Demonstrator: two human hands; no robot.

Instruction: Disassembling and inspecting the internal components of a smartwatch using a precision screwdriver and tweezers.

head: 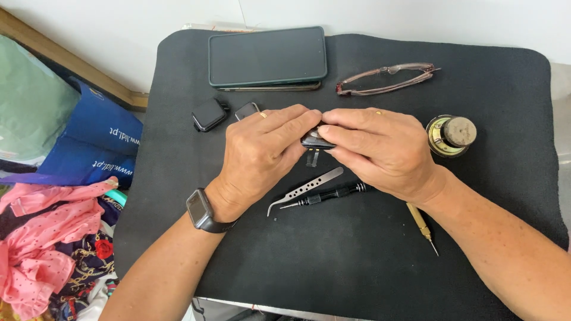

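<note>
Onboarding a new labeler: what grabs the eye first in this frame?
Two hands meet mid-mat: the left hand and right hand pinch a small dark device between their fingertips. Just below lie curved steel tweezers and a black screwdriver on the black mat. At the mat's far edge sit a dark phone and folded glasses.

A black foam mat (pixel 357 249) covers the work surface. On it, at twelve o'clock, lies a dark-cased phone (pixel 267 57) stacked on another; at one o'clock, folded glasses (pixel 386 79). At ten o'clock sit two small black watch bodies (pixel 209 114). At three o'clock stands a round speaker part (pixel 450 135). Near the centre lie curved tweezers (pixel 305 190), a black screwdriver (pixel 326 195) and, towards four o'clock, a brass-handled pick (pixel 421 226).
</note>
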